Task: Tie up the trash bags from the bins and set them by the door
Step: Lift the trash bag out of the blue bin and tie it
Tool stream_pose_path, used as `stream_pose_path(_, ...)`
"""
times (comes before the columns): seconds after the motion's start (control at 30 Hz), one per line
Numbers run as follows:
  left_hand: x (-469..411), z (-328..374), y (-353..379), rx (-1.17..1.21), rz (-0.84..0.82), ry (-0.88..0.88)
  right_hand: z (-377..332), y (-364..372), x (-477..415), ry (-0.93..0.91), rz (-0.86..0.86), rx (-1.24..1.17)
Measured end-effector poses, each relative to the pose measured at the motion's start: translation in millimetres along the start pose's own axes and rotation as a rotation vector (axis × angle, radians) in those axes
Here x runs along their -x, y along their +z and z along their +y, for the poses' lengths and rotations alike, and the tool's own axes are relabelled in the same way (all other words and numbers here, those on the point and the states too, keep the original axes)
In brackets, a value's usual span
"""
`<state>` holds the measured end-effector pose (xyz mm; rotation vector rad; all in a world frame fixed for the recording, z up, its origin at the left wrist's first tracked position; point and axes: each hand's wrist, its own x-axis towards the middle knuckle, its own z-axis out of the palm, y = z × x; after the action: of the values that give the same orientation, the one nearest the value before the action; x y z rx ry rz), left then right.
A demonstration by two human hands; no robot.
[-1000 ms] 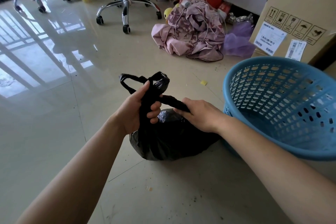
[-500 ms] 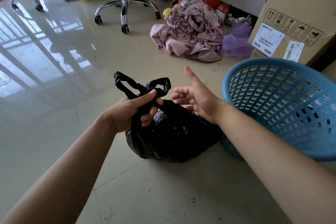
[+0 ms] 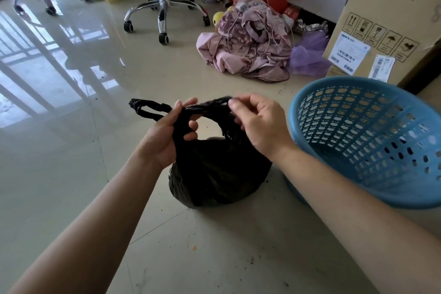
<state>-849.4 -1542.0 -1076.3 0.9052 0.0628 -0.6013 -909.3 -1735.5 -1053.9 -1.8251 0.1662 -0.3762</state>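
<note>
Black trash bag [image 3: 214, 174] sits on the tile floor [image 3: 71, 174], centre of view, directly under both hands. Left hand [image 3: 164, 136] is clenched round the bag's gathered neck, fingers curled over the plastic w/ thumb on top. One handle loop [image 3: 148, 110] pokes out to the left past the thumb. Right hand [image 3: 260, 124] pinches the other handle strip btwn thumb and fingertips. That strip runs taut across to the left hand, leaving an open gap above the bag body.

Right fingertips are motion-blurred, so exact grip is hard to read. Can't tell if a knot is formed yet. Bag contents not visible; its right flank is behind the right wrist.

Blue basket [image 3: 372, 131] is just beside the bag on the right, tilted, far side cut off by the frame; touching or not, can't tell. Cardboard box [image 3: 393, 19] behind it is also cropped. Floor runs wide to the left and fwd, up to a chair base [image 3: 162, 5] and a clothes pile [image 3: 253, 45] well apart from the bag.
</note>
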Motion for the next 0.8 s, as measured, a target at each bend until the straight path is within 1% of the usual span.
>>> stream_pose_path(0.07, -2.4, 3.3, 0.1, 0.061, 0.04, 0.054, 17.0, 0.7, 17.6, -0.028, -0.144, 0.146)
stream_pose_path(0.13, -1.2, 4.3, 2.8, 0.041, 0.025, 0.04, 33.5, 2.6, 31.9, -0.032, -0.335, 0.325)
stream_pose_path(0.17, 0.3, 2.9, 4.6, 0.001, 0.005, 0.017, 39.0, 2.2, 35.5, 0.01, -0.414, 0.36)
stream_pose_path(0.23, 3.8, 0.0, 7.4, -0.089, -0.033, -0.023, 38.6, 0.3, 35.9, 0.11, -0.493, 0.344)
stream_pose_path(0.3, 6.6, 0.4, 10.2, -0.149, -0.041, -0.046, 34.8, -3.7, 31.1, 0.141, -0.464, 0.349)
stream_pose_path(0.4, 10.5, 4.8, 16.3, -0.223, -0.031, -0.08, 32.9, -8.2, 24.8, 0.096, -0.275, 0.407)
stream_pose_path(0.47, 12.1, 4.5, 19.7, -0.276, -0.038, -0.1, 31.5, -9.5, 21.6, 0.052, -0.193, 0.374)
stream_pose_path(0.5, 12.7, 3.4, 21.7, -0.302, -0.041, -0.107, 31.4, -10.3, 19.1, 0.035, -0.215, 0.373)
stream_pose_path(0.6, 13.9, 1.3, 28.7, -0.351, -0.055, -0.109, 32.9, -8.1, 10.6, 0.031, -0.407, 0.428)
stream_pose_path(0.63, 13.5, 0.9, 30.0, -0.374, -0.05, -0.1, 35.1, -8.6, 8.9, 0.049, -0.438, 0.423)
stream_pose_path(0.67, 12.5, -0.4, 30.1, -0.431, -0.024, -0.072, 37.0, -8.9, 8.8, 0.079, -0.429, 0.421)
stream_pose_path(0.7, 10.6, -3.2, 28.2, -0.551, 0.028, -0.017, 39.3, -9.7, 10.2, 0.121, -0.397, 0.397)
stream_pose_path(0.73, 8.7, -7.1, 25.1, -0.719, 0.097, 0.052, 43.8, -10.7, 11.8, 0.156, -0.363, 0.371)
stream_pose_path(0.77, 7.2, -11.7, 21.7, -0.877, 0.165, 0.12, 47.3, -11.1, 15.0, 0.171, -0.338, 0.377)
stream_pose_path(0.8, 5.2, -18.5, 17.1, -0.968, 0.221, 0.173, 49.1, -11.2, 19.3, 0.149, -0.323, 0.399)
